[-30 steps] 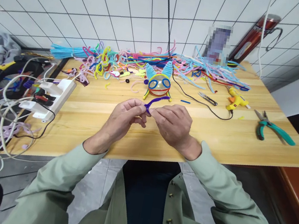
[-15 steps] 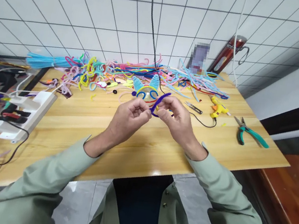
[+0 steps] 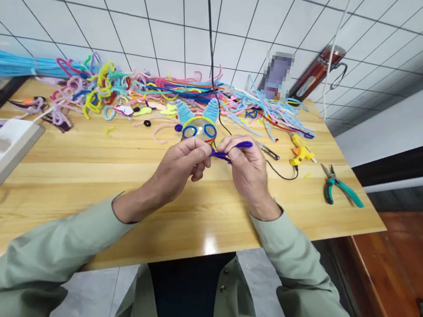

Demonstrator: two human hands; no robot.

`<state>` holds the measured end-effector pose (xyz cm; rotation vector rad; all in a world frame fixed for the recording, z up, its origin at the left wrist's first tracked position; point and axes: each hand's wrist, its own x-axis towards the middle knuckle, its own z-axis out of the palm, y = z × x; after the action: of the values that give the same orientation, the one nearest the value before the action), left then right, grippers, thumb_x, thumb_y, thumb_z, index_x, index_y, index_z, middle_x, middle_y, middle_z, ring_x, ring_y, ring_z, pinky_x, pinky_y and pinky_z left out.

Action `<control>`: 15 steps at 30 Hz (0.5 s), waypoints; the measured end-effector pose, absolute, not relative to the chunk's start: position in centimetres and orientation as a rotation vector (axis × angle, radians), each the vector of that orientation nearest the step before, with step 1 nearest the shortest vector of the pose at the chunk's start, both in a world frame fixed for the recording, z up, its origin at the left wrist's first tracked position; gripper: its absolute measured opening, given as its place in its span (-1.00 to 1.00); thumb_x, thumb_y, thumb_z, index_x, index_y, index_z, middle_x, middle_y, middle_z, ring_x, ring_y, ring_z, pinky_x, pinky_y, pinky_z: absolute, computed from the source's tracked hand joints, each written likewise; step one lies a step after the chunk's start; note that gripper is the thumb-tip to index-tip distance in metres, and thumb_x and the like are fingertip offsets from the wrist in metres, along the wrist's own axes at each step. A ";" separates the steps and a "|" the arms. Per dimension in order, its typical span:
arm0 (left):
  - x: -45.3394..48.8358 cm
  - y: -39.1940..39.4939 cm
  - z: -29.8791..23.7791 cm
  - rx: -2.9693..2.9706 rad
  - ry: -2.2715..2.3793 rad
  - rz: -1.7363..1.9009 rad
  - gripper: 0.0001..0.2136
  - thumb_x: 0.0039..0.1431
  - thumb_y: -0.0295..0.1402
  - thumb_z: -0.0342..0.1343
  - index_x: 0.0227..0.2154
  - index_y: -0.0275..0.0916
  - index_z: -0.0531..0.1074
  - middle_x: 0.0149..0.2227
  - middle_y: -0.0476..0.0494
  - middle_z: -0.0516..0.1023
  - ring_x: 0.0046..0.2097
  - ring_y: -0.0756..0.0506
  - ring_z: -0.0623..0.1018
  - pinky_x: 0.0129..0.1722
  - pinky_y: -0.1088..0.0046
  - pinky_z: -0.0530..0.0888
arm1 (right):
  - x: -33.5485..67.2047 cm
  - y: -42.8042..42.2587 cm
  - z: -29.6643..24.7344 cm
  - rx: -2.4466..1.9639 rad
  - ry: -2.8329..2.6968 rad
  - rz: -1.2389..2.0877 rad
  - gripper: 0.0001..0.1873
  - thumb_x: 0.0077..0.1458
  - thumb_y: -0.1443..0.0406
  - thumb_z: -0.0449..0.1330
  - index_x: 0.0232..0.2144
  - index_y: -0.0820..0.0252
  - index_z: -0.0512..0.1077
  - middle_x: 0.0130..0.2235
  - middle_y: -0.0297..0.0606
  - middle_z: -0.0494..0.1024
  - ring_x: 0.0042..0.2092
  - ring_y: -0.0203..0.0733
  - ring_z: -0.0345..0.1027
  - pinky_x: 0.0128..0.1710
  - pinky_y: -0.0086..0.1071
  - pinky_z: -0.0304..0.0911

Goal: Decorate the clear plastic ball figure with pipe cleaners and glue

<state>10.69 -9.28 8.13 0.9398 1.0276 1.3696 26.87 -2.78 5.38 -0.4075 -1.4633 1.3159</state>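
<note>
Between my two hands a purple pipe cleaner (image 3: 243, 145) is stretched over the table. My left hand (image 3: 182, 166) pinches it at its left part, thumb against forefinger. The fingers of my right hand (image 3: 249, 168) are closed on its other part, with a fuzzy end sticking out to the upper right. Just behind my hands stands a round figure (image 3: 199, 126) with blue eye rings and a yellow and red outline. Two light-blue pointed ears (image 3: 212, 111) rise from its top. My fingers hide part of the figure and of the pipe cleaner.
Many coloured pipe cleaners (image 3: 158, 87) lie heaped along the wall. To the right are black snips (image 3: 269, 152), a yellow glue gun (image 3: 302, 153) with its cord, and green-handled pliers (image 3: 339, 186). A white power strip (image 3: 6, 162) sits at the left; a red flask (image 3: 318, 74) leans behind.
My hands have drawn slightly apart, and the purple pipe cleaner between them now runs more level instead of standing up. The view has turned a little to the right.
</note>
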 end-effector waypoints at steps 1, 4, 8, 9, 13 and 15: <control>10.8 -9.4 8.3 0.905 1.028 1.397 -0.76 0.18 -0.26 0.36 -0.47 -0.23 0.45 -0.49 0.02 0.49 -0.57 0.10 0.32 -0.58 0.58 0.29 | 26.8 -2.8 5.3 -0.405 -1.459 1.301 -0.68 0.33 -0.05 0.40 -0.24 0.02 0.55 -0.21 -0.32 0.60 -0.10 -0.15 0.51 0.02 -0.21 0.50; 11.1 -9.8 8.8 0.829 1.011 1.436 -0.77 0.16 -0.28 0.37 -0.45 -0.23 0.45 -0.48 0.02 0.49 -0.55 0.09 0.34 -0.58 0.60 0.31 | 26.6 -2.8 4.9 -0.422 -1.431 1.265 -0.66 0.31 -0.05 0.41 -0.27 0.03 0.53 -0.20 -0.31 0.58 -0.09 -0.14 0.52 -0.06 -0.24 0.49; 11.0 -10.0 9.1 0.751 0.979 1.400 -0.78 0.14 -0.27 0.37 -0.44 -0.24 0.45 -0.47 0.01 0.50 -0.55 0.08 0.34 -0.59 0.60 0.32 | 27.1 -3.0 4.6 -0.379 -1.547 1.084 -0.84 0.48 0.10 0.26 -0.16 -0.01 0.53 -0.19 -0.32 0.58 -0.10 -0.16 0.54 -0.11 -0.25 0.47; 10.9 -10.0 9.1 0.734 0.980 1.384 -0.78 0.14 -0.27 0.36 -0.45 -0.24 0.44 -0.47 0.01 0.49 -0.55 0.08 0.34 -0.59 0.60 0.32 | 27.4 -3.0 4.6 -0.364 -1.648 0.941 -0.89 0.50 0.16 0.24 -0.12 -0.02 0.54 -0.16 -0.32 0.60 -0.08 -0.16 0.54 -0.06 -0.22 0.47; 10.7 -9.9 9.1 0.708 1.000 1.362 -0.83 0.12 -0.31 0.33 -0.44 -0.25 0.47 -0.49 0.00 0.48 -0.50 0.04 0.42 -0.57 0.60 0.37 | 28.4 -2.9 4.9 -0.232 -2.053 0.243 -0.86 0.45 0.32 0.24 -0.04 -0.06 0.55 0.00 -0.26 0.63 0.07 -0.09 0.52 0.10 -0.09 0.44; 10.6 -9.9 9.1 0.717 1.003 1.373 -0.84 0.13 -0.31 0.33 -0.42 -0.25 0.48 -0.48 -0.01 0.49 -0.46 0.02 0.46 -0.55 0.60 0.41 | 28.6 -2.8 4.8 -0.188 -2.122 0.056 -0.81 0.43 0.35 0.23 -0.03 -0.06 0.56 0.06 -0.25 0.63 0.12 -0.07 0.50 0.13 -0.08 0.43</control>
<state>10.61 -9.87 9.12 0.7171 1.0033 1.3725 28.65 -2.83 4.84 -0.1884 -2.1223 0.0555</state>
